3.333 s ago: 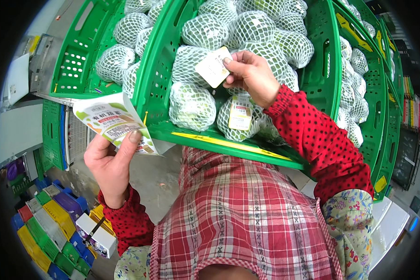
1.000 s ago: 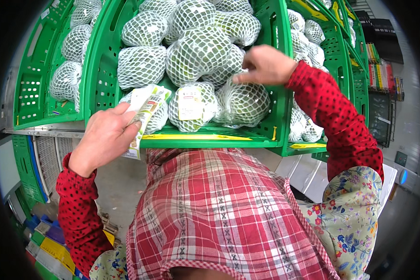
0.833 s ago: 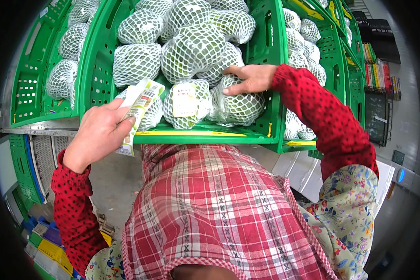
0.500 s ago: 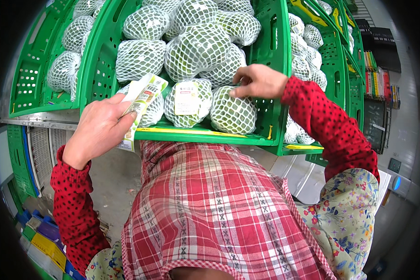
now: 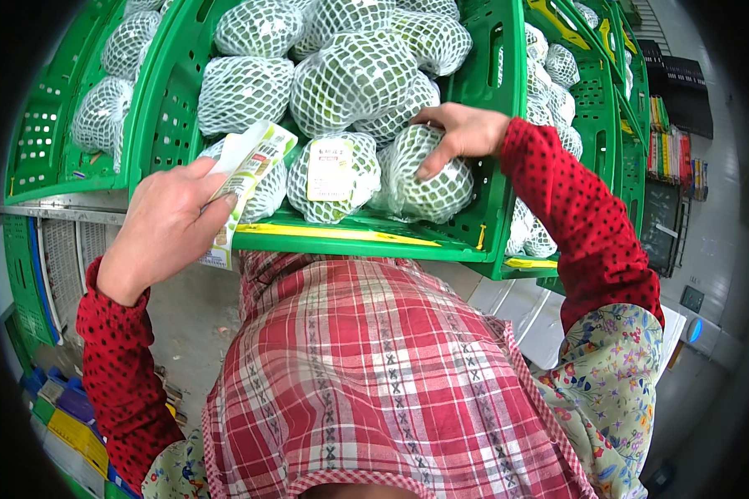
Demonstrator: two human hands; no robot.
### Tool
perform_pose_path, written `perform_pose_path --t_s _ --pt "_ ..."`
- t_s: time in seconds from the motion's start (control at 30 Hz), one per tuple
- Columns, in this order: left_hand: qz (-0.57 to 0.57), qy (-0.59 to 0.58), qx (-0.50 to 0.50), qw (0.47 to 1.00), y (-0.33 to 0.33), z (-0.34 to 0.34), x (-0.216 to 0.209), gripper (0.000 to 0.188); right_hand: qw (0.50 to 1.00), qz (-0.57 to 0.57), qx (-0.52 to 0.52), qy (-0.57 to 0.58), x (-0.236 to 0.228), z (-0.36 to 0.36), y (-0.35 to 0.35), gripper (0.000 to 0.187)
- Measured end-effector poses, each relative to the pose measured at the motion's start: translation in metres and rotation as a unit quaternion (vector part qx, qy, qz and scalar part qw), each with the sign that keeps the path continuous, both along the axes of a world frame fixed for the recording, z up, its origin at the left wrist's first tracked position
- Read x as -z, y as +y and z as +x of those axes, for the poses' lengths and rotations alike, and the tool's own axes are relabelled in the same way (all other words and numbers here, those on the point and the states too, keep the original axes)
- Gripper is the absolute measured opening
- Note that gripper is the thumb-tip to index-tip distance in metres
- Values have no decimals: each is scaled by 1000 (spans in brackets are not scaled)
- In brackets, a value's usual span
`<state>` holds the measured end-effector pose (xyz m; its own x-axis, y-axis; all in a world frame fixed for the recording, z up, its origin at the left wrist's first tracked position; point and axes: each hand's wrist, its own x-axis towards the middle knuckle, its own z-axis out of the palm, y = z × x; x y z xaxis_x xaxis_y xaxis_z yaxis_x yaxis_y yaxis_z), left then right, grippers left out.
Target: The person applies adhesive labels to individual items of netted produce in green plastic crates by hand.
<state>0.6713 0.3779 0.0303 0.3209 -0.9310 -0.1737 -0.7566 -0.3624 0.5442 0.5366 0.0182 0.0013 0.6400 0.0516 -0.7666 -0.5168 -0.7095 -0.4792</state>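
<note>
- Green crate (image 5: 165, 125): moulded plastic, smooth with a soft sheen, its sides pierced with holes.
- Yellow strip (image 5: 341, 234) on the front rim: plastic too, by the look of it, flat and smooth.
- Netted produce (image 5: 354, 83): white foam mesh, matt and ridged.
- Front-right piece (image 5: 424, 187): the same mesh, with a crinkled, shiny patch like clear film.
- Label (image 5: 330, 170): smooth, pale paper.
- Label strip (image 5: 254, 162): slick, printed paper, lightly glossy.
- Apron (image 5: 374, 358): woven checked cloth, matt and softly creased.
- Red sleeves (image 5: 578, 208): dotted cloth, matt, puckered.
- Rail (image 5: 66, 208): dull grey metal.
- Floor (image 5: 195, 308): grey, hard and matt, concrete-like.
</note>
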Motion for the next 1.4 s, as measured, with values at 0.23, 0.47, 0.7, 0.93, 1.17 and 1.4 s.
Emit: perform_pose_path --t_s 0.23,0.47,0.7,0.93,1.17,1.4 --pt "10 -10 8 1000 0 3 5 17 987 45 31 154 3 34 -29 82" --pt "-1 -5 -1 1000 -2 4 11 19 987 -100 -126 9 7 6 0 101" --pt "16 6 -2 1000 0 3 1 19 970 -197 -127 -60 -15 -7 32 86" --pt "-56 -13 -1 998 4 -5 -2 9 796 -453 -243 -319 -88 -57 108 75" --pt "-26 1 -12 1000 -2 -8 -18 8 868 -247 -168 -396 -73 -93 103 51" --pt "-59 96 -84 990 3 -10 -23 17 838 -248 17 -486 -79 -70 24 26"
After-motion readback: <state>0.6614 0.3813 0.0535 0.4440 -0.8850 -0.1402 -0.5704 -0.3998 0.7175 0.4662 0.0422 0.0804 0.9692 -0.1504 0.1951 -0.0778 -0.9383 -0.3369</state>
